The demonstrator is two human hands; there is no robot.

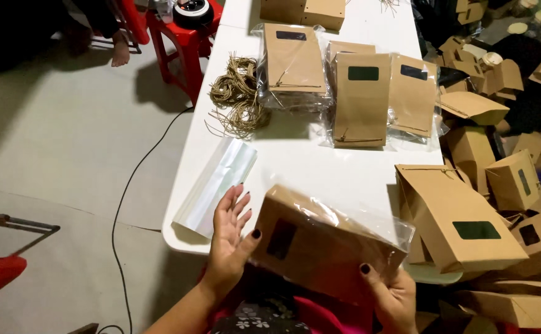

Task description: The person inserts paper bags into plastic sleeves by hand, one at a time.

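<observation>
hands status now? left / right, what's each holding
Left hand: open, palm flat against the end of the brown kraft paper box in clear plastic wrap.
Right hand: closed on that box's lower corner.

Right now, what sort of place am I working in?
Probably a small home or workshop packing station. A white table holds wrapped kraft paper bags, a bundle of twine and clear plastic sleeves. Both hands, left hand and right hand, hold a sleeved bag; more bags pile at the right.

My left hand [232, 238] is open, palm facing three o'clock, fingers spread toward twelve, thumb out to the right. My right hand [393, 295] sits at five o'clock, curled, its dark-nailed thumb pressed forward in a grip.
</observation>
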